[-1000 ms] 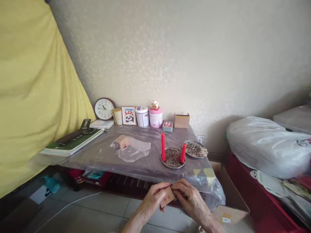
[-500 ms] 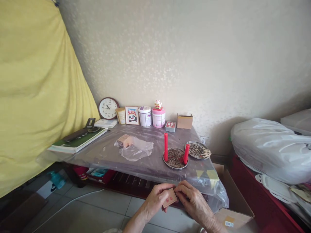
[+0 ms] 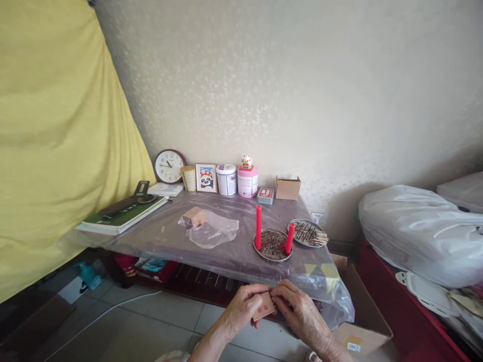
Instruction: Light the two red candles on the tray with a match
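A small tan box with a red mark (image 3: 263, 306), like a matchbox, sits between both hands below the table's front edge. My left hand (image 3: 242, 310) wraps round its left side. My right hand (image 3: 298, 309) pinches its right end with closed fingers. Just beyond, on the plastic-covered table (image 3: 173, 241), a round metal plate (image 3: 272, 246) carries a tall red candle (image 3: 258, 228) and a shorter red candle (image 3: 289, 239), both upright. A second metal plate (image 3: 306, 232) to the right bears thin sticks.
Along the wall stand a clock (image 3: 168, 166), a panda picture (image 3: 206, 178), two tins (image 3: 226, 179), a cardboard box (image 3: 288, 188). A crumpled clear bag (image 3: 209, 229) lies mid-table, books (image 3: 121, 215) at the left. A yellow curtain (image 3: 56, 141) hangs left; a plastic-wrapped bundle (image 3: 418, 231) lies right.
The view has drifted slightly left and up, so the table sits a little more to the right. Both hands keep hold of the small box in nearly the same place.
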### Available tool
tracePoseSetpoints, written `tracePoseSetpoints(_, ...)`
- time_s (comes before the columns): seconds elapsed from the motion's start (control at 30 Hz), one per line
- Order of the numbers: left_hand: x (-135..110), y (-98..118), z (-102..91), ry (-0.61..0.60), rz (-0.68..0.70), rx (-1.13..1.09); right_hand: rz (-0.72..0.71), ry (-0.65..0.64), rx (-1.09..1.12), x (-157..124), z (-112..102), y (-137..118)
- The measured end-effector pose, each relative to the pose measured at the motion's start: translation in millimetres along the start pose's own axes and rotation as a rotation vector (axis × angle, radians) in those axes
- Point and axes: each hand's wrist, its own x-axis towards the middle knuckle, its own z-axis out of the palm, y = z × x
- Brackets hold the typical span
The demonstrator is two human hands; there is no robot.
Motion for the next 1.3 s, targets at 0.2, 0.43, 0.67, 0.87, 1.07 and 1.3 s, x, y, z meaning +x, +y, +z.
tracePoseSetpoints(0.2,-0.9,4.5,1.5,0.003,-0.020,0.009,-0.033,-0.032,-0.027,-2.3,-1.7,-0.7)
tracePoseSetpoints(0.43,-0.5,0.1,2.3,0.007,-0.028,-0.009,-0.047,-0.033,-0.081,-1.5,-1.5,-1.5)
tracePoseSetpoints(0.67,0.0,-1.3,1.0,0.010,-0.027,0.036,-0.055,-0.052,-0.112,-2.3,-1.8,-2.8)
tracePoseSetpoints(0.87,0.6,0.8,1.4,-0.003,-0.032,0.044,-0.029,-0.065,-0.135,-0.4,-0.1,-2.4)
tracePoseSetpoints(1.07,-2.6,4.8,3.0,-0.004,-0.033,0.058,-0.041,-0.062,-0.145,-2.5,2.8,-0.1)
tracePoseSetpoints(1.3,-0.3,0.0,2.5,0.007,-0.041,0.096,-0.063,-0.051,-0.147,-1.5,3.3,0.7)
